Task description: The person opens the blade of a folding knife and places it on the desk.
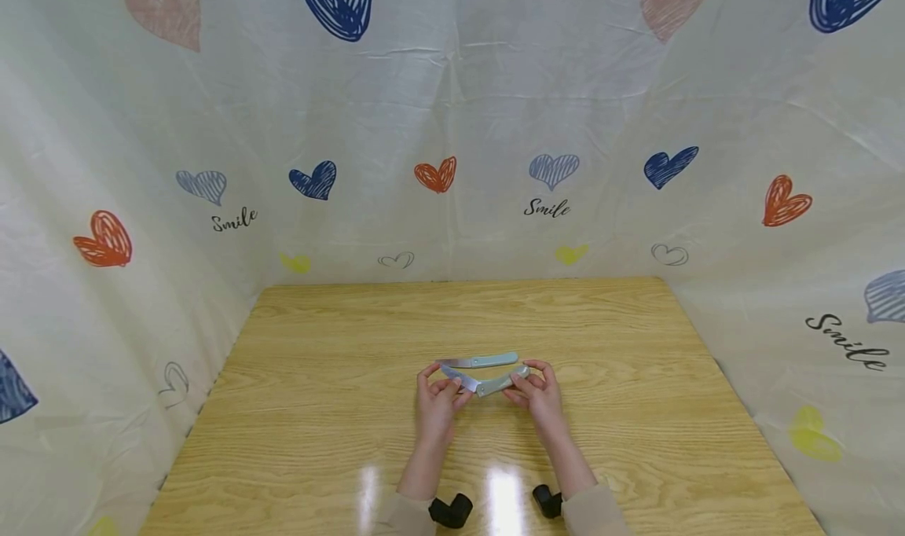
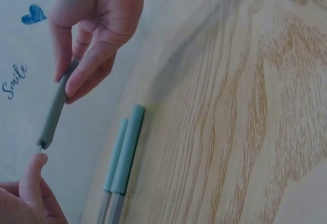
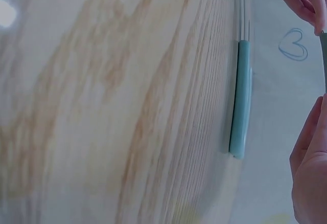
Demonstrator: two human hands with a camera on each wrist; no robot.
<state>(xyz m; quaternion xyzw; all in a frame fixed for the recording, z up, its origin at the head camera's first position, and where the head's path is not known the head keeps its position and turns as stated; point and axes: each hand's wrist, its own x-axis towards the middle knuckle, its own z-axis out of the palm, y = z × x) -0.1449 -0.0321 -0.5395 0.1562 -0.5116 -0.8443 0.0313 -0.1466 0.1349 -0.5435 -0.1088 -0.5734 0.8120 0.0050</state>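
Note:
In the head view my two hands hold a folding knife between them, its blade (image 1: 459, 377) at an angle to the grey-green handle (image 1: 498, 383). My left hand (image 1: 435, 406) pinches the blade. At the other end, my right hand (image 1: 543, 398) grips the handle with thumb and fingers. The left wrist view shows the right hand (image 2: 99, 29) on the handle (image 2: 55, 109) and the left thumb (image 2: 33, 180) right by the pivot. Just beyond the hands, a teal-handled knife (image 1: 495, 360) lies on the table; the left wrist view shows two teal handles (image 2: 127, 150) side by side there.
The wood-grain table (image 1: 339, 347) spreads around the hands. White cloth (image 1: 488, 104) with printed hearts hangs behind it and along both sides. Black wrist camera mounts (image 1: 452, 512) sit near the sleeves (image 1: 597, 511).

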